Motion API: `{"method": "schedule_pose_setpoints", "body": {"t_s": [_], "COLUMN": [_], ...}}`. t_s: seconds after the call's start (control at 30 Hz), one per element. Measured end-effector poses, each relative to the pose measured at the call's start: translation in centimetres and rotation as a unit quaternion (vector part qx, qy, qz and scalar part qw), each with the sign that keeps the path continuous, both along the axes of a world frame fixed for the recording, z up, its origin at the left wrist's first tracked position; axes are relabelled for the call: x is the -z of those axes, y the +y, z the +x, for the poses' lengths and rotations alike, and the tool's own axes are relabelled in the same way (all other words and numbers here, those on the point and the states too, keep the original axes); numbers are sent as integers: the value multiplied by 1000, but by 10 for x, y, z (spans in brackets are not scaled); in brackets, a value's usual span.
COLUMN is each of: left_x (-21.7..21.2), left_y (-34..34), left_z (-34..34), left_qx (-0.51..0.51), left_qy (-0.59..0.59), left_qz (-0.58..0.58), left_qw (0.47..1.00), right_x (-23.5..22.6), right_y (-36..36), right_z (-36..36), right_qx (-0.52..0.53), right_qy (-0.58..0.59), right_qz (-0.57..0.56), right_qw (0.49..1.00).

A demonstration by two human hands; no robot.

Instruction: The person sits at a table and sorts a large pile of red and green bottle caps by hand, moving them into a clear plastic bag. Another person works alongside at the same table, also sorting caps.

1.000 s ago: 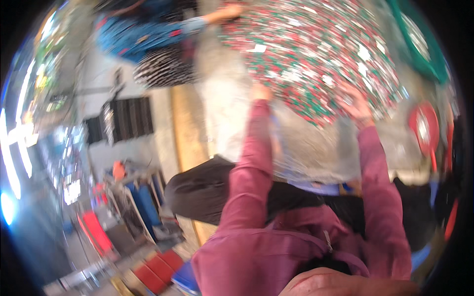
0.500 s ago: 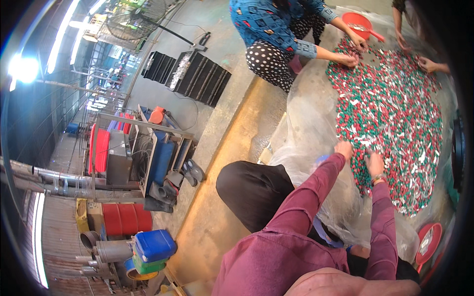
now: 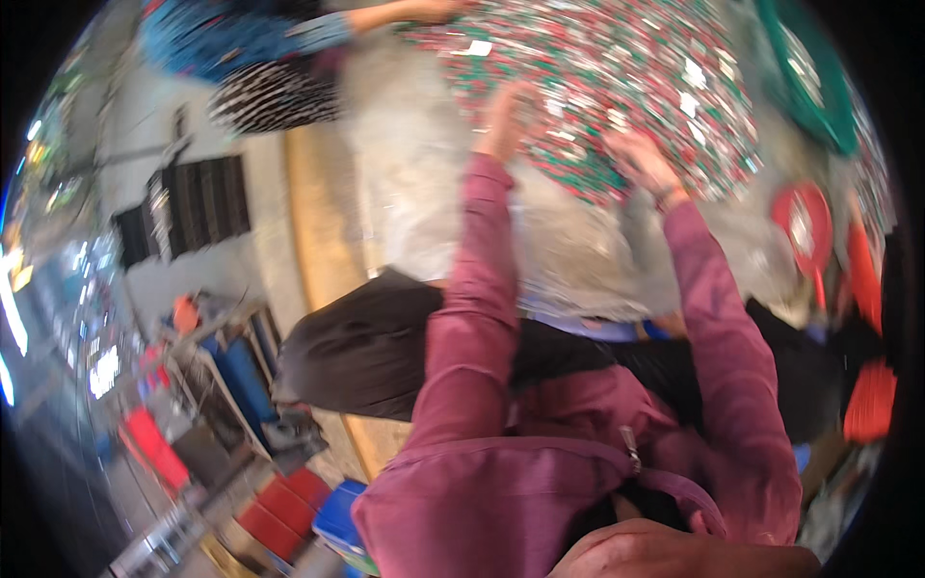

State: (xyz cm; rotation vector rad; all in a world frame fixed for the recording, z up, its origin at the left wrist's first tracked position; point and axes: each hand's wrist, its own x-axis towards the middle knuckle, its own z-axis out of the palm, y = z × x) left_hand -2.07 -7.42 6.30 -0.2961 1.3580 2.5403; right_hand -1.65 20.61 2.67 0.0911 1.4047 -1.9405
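Observation:
A wide pile of small red, green and white pieces [image 3: 597, 58] lies spread out in front of me, too blurred to name their kind. Beneath it is a clear plastic sheet [image 3: 405, 183]. At the pile's near left edge, my left hand [image 3: 506, 118] reaches in among the pieces. To the right of it my right hand [image 3: 641, 159] is over the near edge of the pile. Motion smears the fingers of both hands, so whether they hold any pieces does not show.
A co-worker's hand [image 3: 434, 10] reaches the pile's far left. On the right are a red handled bowl [image 3: 823, 214] with pale pieces inside and a large green basin [image 3: 840, 125]. Black stacked trays [image 3: 207, 197] stand on the floor at left. My black-trousered knee [image 3: 356, 347] is beside the sheet.
My view has swung round to the right and down, so the pile now appears higher and further left. The green basin has come more fully into view. My hands have moved farther apart.

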Motion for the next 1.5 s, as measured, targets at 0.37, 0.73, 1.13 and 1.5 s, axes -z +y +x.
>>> {"method": "schedule_pose_setpoints", "body": {"t_s": [0.37,0.73,1.13,1.5], "left_x": [0,25,-31,67], "left_y": [0,22,-4,76], "left_z": [-8,15,-15,-21], "left_qx": [70,63,-31,218], "left_qy": [-148,-107,-116,0], "left_qz": [-332,-336,-37,-779], "left_qw": [929,934,992,588], "right_x": [-63,-44,5,21], "right_y": [19,-34,-86,-55], "right_z": [-4,-13,-3,15], "right_qx": [104,25,-263,-197], "right_qy": [-97,281,456,451], "right_qz": [-258,211,539,541], "right_qw": [956,936,658,682]}}
